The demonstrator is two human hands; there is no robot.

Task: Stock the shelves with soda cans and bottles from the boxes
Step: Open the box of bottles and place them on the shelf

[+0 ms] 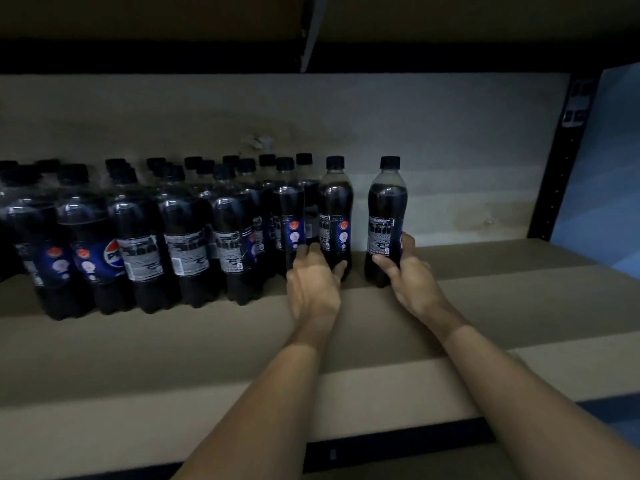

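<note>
Two bare hands each grip a dark cola bottle standing upright on a dim brown shelf point(519, 289).
Both arms reach forward, with the forearms crossing the shelf's front edge. The left hand point(313, 285) curls its fingers and thumb round the base of the left bottle point(335, 216), just beside the packed block of bottles point(173, 233) on the shelf's left side. The right hand point(412, 278), angled inward, wraps its fingers round the lower part of the right bottle point(387, 216), which stands slightly apart to the right.
</note>
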